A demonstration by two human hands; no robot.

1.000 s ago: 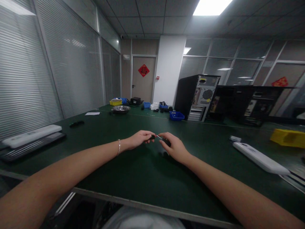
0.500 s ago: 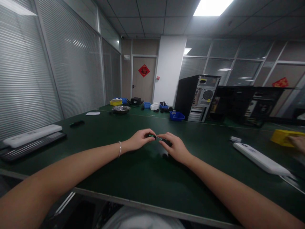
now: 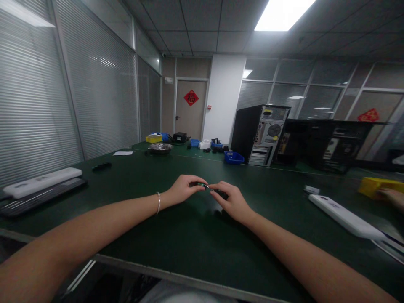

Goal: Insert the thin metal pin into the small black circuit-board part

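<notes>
Both my hands meet above the dark green table, in front of me. My left hand, with a thin bracelet on the wrist, pinches a small dark part between thumb and fingers. My right hand grips a small black tool whose thin metal tip touches that part. The part is too small to tell what it is.
A white bar on a black tray lies at the left, another white bar at the right. Another person's hand touches a yellow bin. Computer towers, blue bins and a metal bowl stand farther back.
The view has tilted, so everything sits a little lower in the frame. My hands stay together on the small part. Another person's hand has come in at the yellow bin.
</notes>
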